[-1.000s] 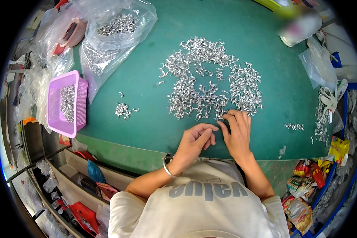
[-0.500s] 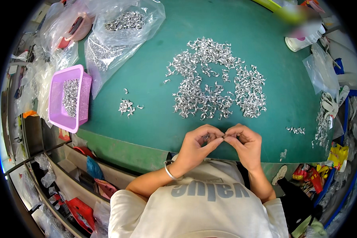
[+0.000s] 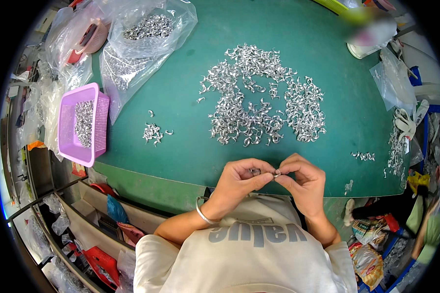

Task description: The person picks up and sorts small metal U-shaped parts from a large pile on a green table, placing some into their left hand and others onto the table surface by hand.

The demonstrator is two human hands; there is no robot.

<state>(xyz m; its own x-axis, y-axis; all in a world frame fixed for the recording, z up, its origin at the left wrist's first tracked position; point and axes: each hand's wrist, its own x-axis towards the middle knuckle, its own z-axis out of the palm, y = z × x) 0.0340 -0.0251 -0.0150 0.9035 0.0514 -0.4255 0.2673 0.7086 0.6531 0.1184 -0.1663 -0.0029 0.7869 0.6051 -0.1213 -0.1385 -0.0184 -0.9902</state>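
Note:
My left hand (image 3: 235, 179) and my right hand (image 3: 305, 183) meet fingertip to fingertip above the table's near edge. Between them shows a small curved silver metal piece (image 3: 277, 173), pinched by my right thumb and finger, the left fingertips touching or very near it. More small metal (image 3: 254, 171) glints inside the curled left fingers; how many pieces is hidden. Beyond my hands spreads a large pile of hook-shaped silver pieces (image 3: 249, 122), looped around bare patches. A smaller heap of such pieces (image 3: 153, 133) lies to the left.
A purple plastic basket (image 3: 101, 124) holding silver pieces stands at the left. Behind it lies a clear bag (image 3: 173, 41) of pieces. On the green table's (image 3: 181, 97) right are a short row of pieces (image 3: 363, 156) and a strand-like cluster (image 3: 396, 151). Bins with bags line the lower left.
My fingertips have parted slightly, and the curved piece now shows between them. At the lower right, a dark-clothed shape has shifted, uncovering patterned bags. The whole view has moved a little.

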